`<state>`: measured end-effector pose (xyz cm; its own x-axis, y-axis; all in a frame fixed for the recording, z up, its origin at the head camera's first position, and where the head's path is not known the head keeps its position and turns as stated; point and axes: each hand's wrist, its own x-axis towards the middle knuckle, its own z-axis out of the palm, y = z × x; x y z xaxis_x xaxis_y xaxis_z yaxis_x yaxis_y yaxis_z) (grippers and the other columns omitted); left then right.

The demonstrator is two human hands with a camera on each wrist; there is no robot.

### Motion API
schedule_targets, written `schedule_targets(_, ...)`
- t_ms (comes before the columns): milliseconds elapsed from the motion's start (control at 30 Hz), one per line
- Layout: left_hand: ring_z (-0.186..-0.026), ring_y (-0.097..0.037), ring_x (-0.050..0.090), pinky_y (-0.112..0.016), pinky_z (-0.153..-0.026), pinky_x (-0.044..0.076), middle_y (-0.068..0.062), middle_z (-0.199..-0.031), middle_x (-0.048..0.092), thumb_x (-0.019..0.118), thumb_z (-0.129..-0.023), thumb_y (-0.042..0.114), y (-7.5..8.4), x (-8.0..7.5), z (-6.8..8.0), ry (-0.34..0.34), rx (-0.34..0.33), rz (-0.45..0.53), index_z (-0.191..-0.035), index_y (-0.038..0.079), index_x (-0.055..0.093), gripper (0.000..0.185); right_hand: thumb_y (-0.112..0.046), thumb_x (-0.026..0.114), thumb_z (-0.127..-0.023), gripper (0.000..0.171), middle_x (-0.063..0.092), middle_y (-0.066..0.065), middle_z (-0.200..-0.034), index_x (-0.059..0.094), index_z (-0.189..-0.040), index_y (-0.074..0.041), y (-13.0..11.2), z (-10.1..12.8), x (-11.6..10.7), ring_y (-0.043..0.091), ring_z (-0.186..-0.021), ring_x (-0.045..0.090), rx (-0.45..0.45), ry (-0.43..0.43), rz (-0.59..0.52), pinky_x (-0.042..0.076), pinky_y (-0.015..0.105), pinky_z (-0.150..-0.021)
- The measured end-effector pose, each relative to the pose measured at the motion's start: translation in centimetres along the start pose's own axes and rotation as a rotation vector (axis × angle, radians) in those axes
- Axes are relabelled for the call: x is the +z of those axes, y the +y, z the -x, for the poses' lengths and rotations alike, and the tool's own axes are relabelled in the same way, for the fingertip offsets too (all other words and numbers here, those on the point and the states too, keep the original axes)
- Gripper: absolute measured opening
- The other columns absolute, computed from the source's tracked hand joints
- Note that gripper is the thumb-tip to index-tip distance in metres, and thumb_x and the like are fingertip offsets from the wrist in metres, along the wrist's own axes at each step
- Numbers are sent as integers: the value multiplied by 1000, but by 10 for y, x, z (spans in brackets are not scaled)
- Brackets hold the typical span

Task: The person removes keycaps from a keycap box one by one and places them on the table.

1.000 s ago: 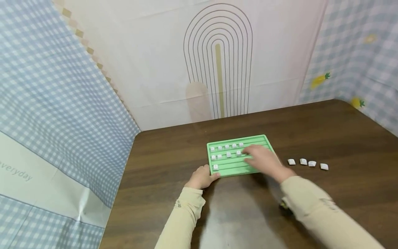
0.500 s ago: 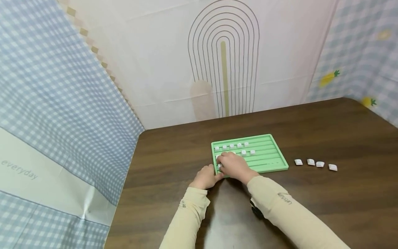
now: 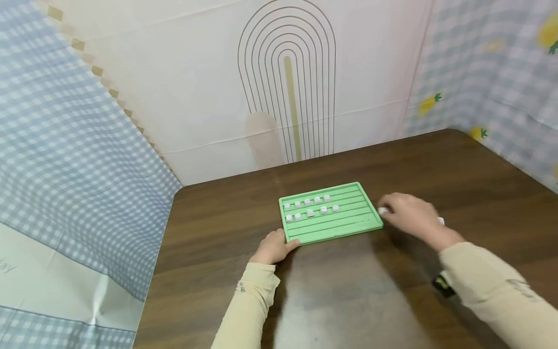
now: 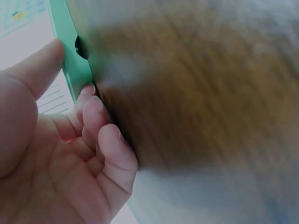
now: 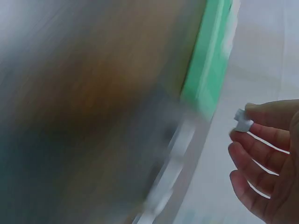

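Note:
My left hand [image 3: 272,247] grips the front left corner of a ridged green tray [image 3: 335,228]. In the left wrist view its thumb lies on the tray's green edge [image 4: 70,63], with the fingers curled beside the corner. Two rows of white keycaps [image 3: 310,213] sit at the tray's upper left; the lower rows hold none. Just off the tray's right edge, my right hand [image 3: 410,214] pinches one small white keycap [image 5: 243,122] between thumb and index finger, its other fingers loosely bent.
Right of the tray, one loose white keycap [image 3: 441,221] shows past the right hand, which covers the spot of the others. Blurred white keycaps [image 5: 170,175] line up in the right wrist view. A patterned curtain [image 3: 209,97] hangs behind the brown table [image 3: 218,218].
My right hand went from the tray's right part to its lower left, then out past the right edge with a keycap. The lone third-row keycap is gone from the tray. Left hand keeps its grip.

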<state>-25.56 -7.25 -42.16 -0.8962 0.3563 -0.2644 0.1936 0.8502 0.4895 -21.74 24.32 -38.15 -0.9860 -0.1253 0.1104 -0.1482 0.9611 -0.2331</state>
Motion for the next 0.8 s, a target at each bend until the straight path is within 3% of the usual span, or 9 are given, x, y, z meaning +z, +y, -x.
schedule_targets(167, -98, -38, 57, -46, -82, 46, -25, -107, 58, 54, -92, 39, -4, -4, 1, 7, -4, -16, -115, -9, 51, 53, -20, 61, -87, 17, 66, 7, -90, 65, -97, -9, 51, 29, -3, 18, -71, 59, 77, -114, 24, 44, 38, -54)
schedule_targets(400, -101, -38, 56, -47, -84, 45, -26, -111, 57, 54, -92, 37, -3, -6, 2, 4, -10, 14, -118, -9, 50, 53, -17, 62, -84, 12, 63, 5, -84, 65, -93, -9, 66, 41, 5, 18, -68, 55, 74, -151, 44, 42, 39, -53)
schedule_targets(600, -103, -39, 56, -48, -85, 45, -26, -112, 56, 54, -92, 36, -3, -4, 3, 2, -12, 23, -119, -9, 49, 53, -23, 65, -83, 24, 64, 13, -99, 65, -102, -8, 47, 26, -4, 28, -81, 62, 51, -79, 45, 46, 44, -57)
schedule_targets(800, -100, -39, 57, -47, -83, 45, -26, -111, 57, 54, -92, 37, -1, 0, 2, 4, -2, 14, -119, -9, 49, 53, -21, 65, -85, 29, 62, 14, -110, 63, -111, -7, -2, -25, 18, 34, -99, 58, -81, -21, -1, 48, 50, -73)
